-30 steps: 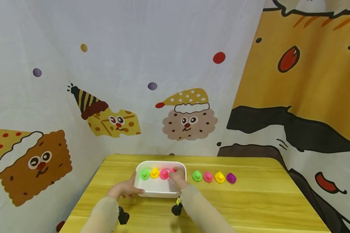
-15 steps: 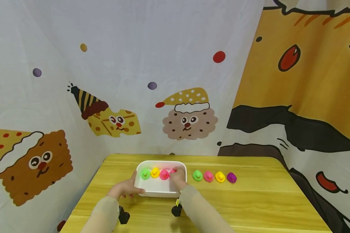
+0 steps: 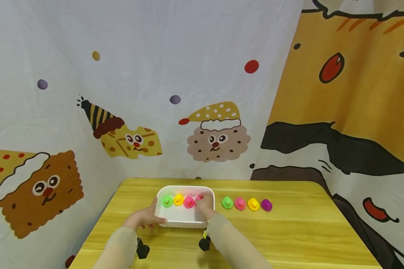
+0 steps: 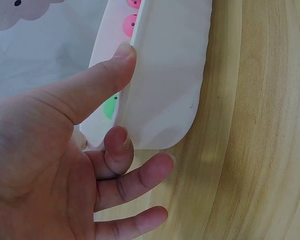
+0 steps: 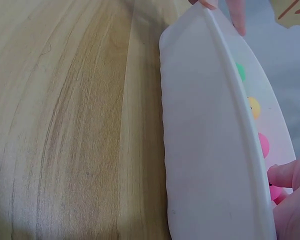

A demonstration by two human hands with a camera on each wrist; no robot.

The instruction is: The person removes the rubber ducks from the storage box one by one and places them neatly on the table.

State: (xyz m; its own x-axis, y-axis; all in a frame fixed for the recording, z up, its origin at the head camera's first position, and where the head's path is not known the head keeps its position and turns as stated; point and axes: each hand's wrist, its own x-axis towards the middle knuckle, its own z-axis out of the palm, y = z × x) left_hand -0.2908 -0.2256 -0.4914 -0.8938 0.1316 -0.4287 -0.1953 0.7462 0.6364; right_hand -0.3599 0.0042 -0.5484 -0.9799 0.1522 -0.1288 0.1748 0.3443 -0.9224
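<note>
The right hand (image 3: 205, 206) is pinching a pink duck (image 5: 275, 193) inside the right end of a white box (image 3: 180, 216), which is sitting on the wooden table (image 3: 306, 228). A green duck (image 3: 167, 201), a yellow duck (image 3: 178, 200) and a second pink duck (image 3: 189, 202) are standing in a row to its left. The left hand (image 3: 143, 218) is resting its thumb on the near rim by the left corner, its lower fingers spread apart. Four more toys (image 3: 240, 204) are lining up right of the box.

You wear long, plain, pale cream sleeves, your left sleeve (image 3: 116, 246) matching your right sleeve (image 3: 233, 243). A small, angular black block (image 3: 142, 249) juts out beside the left one; a second black block (image 3: 204, 244) beside the right has a bright yellow patch (image 3: 204, 234) just above it.
</note>
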